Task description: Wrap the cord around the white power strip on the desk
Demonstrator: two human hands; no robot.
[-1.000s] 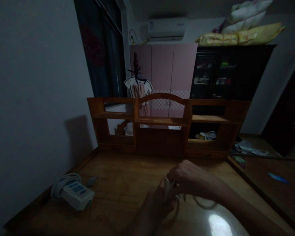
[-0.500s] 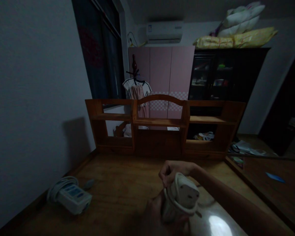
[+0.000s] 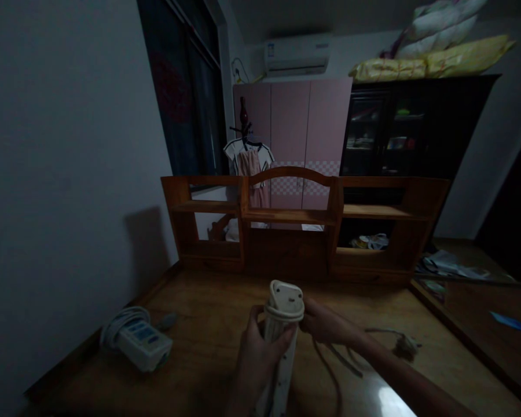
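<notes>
A long white power strip [image 3: 283,376] stands tilted in front of me, its cord [image 3: 284,315] looped around the upper end. My left hand [image 3: 260,350] is wrapped around the strip just below the loops, thumb across its front. At the strip's right side, my right hand [image 3: 321,321] is closed at the cord; its fingertips are partly hidden behind the strip. Loose cord hangs below that hand and trails right over the wooden surface to a plug [image 3: 407,346].
Another white power strip [image 3: 145,344] with a coiled cord lies at left by the wall. A wooden shelf unit [image 3: 293,217] stands along the far edge of the wooden surface [image 3: 208,324]. A raised wooden edge [image 3: 460,341] runs along the right.
The strip has swung more upright and shifted left, showing its long front. My right hand has moved from the strip's far upper left to its right side. The plug has come into view.
</notes>
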